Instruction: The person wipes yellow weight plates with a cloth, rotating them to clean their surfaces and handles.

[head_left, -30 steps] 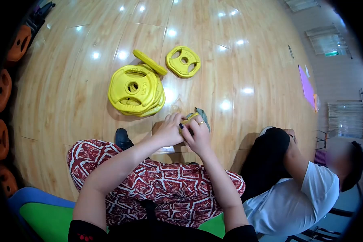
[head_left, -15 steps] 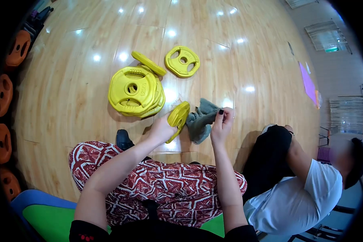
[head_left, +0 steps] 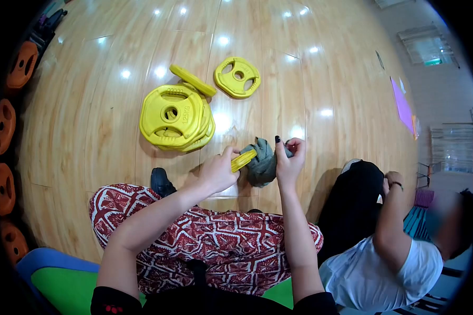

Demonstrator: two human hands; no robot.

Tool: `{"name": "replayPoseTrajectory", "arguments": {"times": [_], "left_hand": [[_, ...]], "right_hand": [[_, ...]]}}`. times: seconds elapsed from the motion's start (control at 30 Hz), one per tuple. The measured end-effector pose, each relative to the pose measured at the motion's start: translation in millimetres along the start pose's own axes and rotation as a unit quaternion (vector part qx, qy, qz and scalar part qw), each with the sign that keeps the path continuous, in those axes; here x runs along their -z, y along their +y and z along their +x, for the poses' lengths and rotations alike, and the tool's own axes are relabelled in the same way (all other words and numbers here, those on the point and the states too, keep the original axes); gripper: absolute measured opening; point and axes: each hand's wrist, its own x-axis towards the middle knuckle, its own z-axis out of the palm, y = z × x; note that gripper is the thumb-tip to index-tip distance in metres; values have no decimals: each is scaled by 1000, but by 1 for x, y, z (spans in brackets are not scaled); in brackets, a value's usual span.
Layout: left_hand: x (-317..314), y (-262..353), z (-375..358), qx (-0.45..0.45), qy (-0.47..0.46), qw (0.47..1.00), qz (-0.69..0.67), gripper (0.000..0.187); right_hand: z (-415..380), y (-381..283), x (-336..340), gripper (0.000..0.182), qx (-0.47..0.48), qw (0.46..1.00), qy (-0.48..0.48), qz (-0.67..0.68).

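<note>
My left hand grips a small yellow weight plate, seen nearly edge-on. A grey-green cloth lies against the plate's right side and hides part of it. The fingers of my right hand are pinched on the cloth's right edge. Ahead of my left hand, a stack of yellow weight plates rests on the floor, the top one marked 1.25KG. Another yellow plate leans on the back of the stack. A separate yellow plate lies flat to the right of it.
Orange plates stand in a row along the left edge. A person in a white shirt sits close on my right. Purple sheets lie farther right. A green mat is at the lower left, and a black shoe is before my leg.
The plate in my left hand has turned edge-on and met the cloth, which is now bunched around its right end. The person at right has shifted an arm toward the knee.
</note>
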Motion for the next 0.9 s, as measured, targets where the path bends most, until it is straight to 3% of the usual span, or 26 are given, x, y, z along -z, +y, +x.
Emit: {"name": "replayPoseTrajectory", "arguments": {"times": [0.17, 0.33, 0.47, 0.7, 0.77, 0.83, 0.9], "left_hand": [[-16, -15, 3, -13, 8, 999, 28, 44], [-22, -11, 6, -73, 18, 996, 57, 33], [-13, -2, 0, -41, -15, 996, 71, 37], [-13, -7, 3, -60, -19, 990, 123, 36], [-13, -5, 2, -94, 29, 990, 97, 32], [-13, -3, 1, -86, 19, 991, 100, 31], [-12, -2, 5, -79, 11, 991, 104, 30]], "right_hand": [[-13, -9, -11, 22, -11, 994, -72, -87], [-47, -23, -19, 16, 231, 952, -131, -153], [-25, -4, -14, 14, 154, 959, -77, -224], [-41, -20, -20, 13, 219, 948, -105, -205], [-32, -4, -17, 13, 172, 963, -94, -182], [-24, -3, -12, 15, 102, 965, -79, -229], [-31, -11, -15, 17, 134, 958, -83, -240]]}}
